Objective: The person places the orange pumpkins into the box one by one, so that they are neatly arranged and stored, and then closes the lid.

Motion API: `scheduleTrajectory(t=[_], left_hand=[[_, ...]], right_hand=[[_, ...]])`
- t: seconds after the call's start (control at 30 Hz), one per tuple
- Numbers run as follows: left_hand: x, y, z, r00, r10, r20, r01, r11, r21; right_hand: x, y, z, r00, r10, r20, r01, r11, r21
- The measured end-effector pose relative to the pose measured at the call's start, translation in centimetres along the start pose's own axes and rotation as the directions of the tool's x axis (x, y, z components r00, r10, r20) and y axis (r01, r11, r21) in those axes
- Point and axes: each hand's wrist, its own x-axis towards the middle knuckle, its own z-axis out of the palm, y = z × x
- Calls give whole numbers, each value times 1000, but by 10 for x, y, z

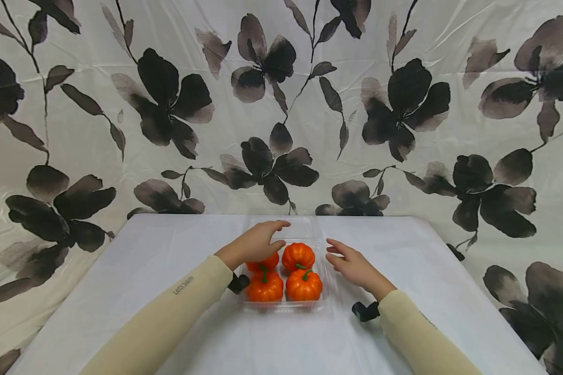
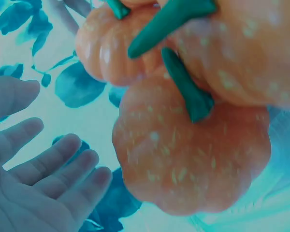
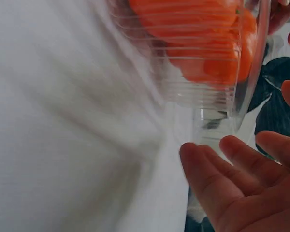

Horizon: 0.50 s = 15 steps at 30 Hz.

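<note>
Several small orange pumpkins (image 1: 304, 285) with green stems sit in a clear plastic container (image 1: 288, 305) in the middle of the table. Its transparent lid (image 1: 302, 227) stands open at the far side. My left hand (image 1: 261, 240) is over the container's back left, fingers extended and holding nothing; it partly hides the back left pumpkin (image 1: 268, 263). In the left wrist view its fingers are spread beside a pumpkin (image 2: 193, 159). To the right of the container is my right hand (image 1: 352, 263), fingers loosely extended toward its side wall (image 3: 203, 63) with nothing in them.
A white cloth covers the table (image 1: 169, 260). Behind it hangs a pale curtain (image 1: 338, 172) with dark flower prints. Each wrist wears a small black camera, the left camera (image 1: 239, 284) right at the container's left edge.
</note>
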Motion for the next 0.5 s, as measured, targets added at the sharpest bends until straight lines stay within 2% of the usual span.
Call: scheduleTrajectory(t=[0.2, 0.5], left_hand=[[-2, -8, -8, 999, -34, -6, 34, 999, -8], [-1, -28, -14, 992, -110, -66, 110, 994, -6]], right_hand=[[9, -3, -7, 1000, 1, -4, -1, 997, -81], [18, -5, -9, 1000, -9, -22, 6, 990, -142]])
